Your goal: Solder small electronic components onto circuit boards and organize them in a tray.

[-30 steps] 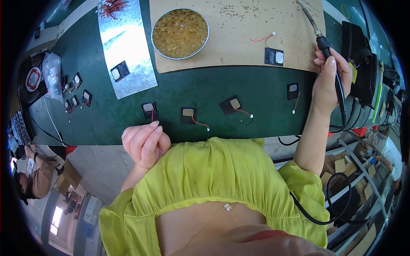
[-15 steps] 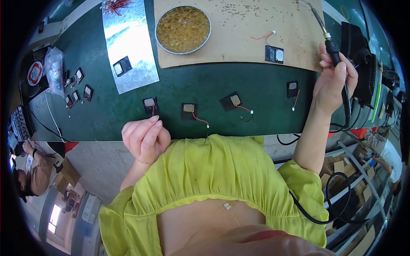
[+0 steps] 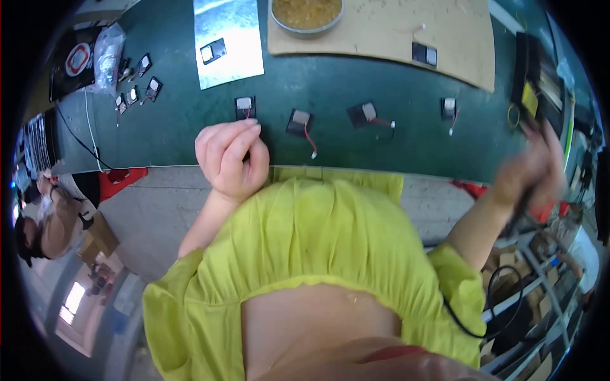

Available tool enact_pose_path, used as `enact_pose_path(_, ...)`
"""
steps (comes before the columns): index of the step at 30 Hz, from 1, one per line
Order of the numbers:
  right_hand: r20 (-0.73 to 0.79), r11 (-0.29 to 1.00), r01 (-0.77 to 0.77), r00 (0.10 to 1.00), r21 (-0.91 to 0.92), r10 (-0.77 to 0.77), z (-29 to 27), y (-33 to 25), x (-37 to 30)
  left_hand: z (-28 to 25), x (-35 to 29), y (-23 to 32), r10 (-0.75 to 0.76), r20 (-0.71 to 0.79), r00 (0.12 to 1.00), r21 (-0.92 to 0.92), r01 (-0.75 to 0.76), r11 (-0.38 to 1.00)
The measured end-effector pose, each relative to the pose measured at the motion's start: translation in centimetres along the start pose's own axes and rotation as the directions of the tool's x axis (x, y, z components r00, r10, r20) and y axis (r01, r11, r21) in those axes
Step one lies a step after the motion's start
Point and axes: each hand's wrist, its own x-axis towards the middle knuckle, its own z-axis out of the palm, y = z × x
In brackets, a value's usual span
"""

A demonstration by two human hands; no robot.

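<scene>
My left hand (image 3: pixel 232 155) is closed in a pinch at the green table's front, fingertips on the thin red wire of a small black rectangular part (image 3: pixel 244 105) with a pale square face. My right hand (image 3: pixel 537 166), smeared by motion, grips a soldering iron (image 3: pixel 522 213) at the table's right edge. Its tip end is blurred beside a yellow pad (image 3: pixel 529 100). Along the table lie similar wired parts: one (image 3: pixel 298 122) just right of my left hand, another (image 3: pixel 364 115) farther right, and a third (image 3: pixel 448 108) nearer my right hand.
A metal sheet (image 3: pixel 229 70) bears one black part (image 3: pixel 213 51). Behind, a round tin of amber lumps (image 3: pixel 306 30) stands on a brown board (image 3: pixel 381 47) with another part (image 3: pixel 424 54). Several finished-looking parts (image 3: pixel 132 95) and a plastic bag (image 3: pixel 108 60) lie at left.
My right hand has swung right and nearer the table edge with the soldering iron, toward the yellow pad. The view has shifted; my left hand keeps its pinch by the same part.
</scene>
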Motion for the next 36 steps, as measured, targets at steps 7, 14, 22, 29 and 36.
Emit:
enact_pose_path(7,0.018,0.994,-0.058,0.998,0.094,0.056,-3.7,3.3,-3.0,-1.4,-0.4,0.6,-0.089,0.018,0.996,-0.097,0.090,0.991)
enact_pose_path(14,-0.122,0.864,-0.081,0.979,0.497,0.163,-0.9,0.7,-4.2,-1.2,1.5,1.8,-0.015,0.080,0.997,-0.197,0.031,0.980)
enact_pose_path(22,0.072,0.815,-0.134,0.991,0.564,0.113,1.4,-3.3,-7.0,-1.6,0.5,1.6,-0.024,0.131,0.991,-0.114,0.039,0.993)
enact_pose_path(29,0.175,0.798,-0.055,0.982,0.601,-0.064,3.1,-5.6,-8.4,-2.4,-1.1,2.5,0.136,0.187,0.973,-0.228,-0.092,0.969)
enact_pose_path(36,0.286,0.808,-0.078,0.951,0.584,-0.114,4.5,-8.9,-8.3,-3.4,-1.8,2.9,0.053,0.199,0.979,-0.284,0.006,0.959)
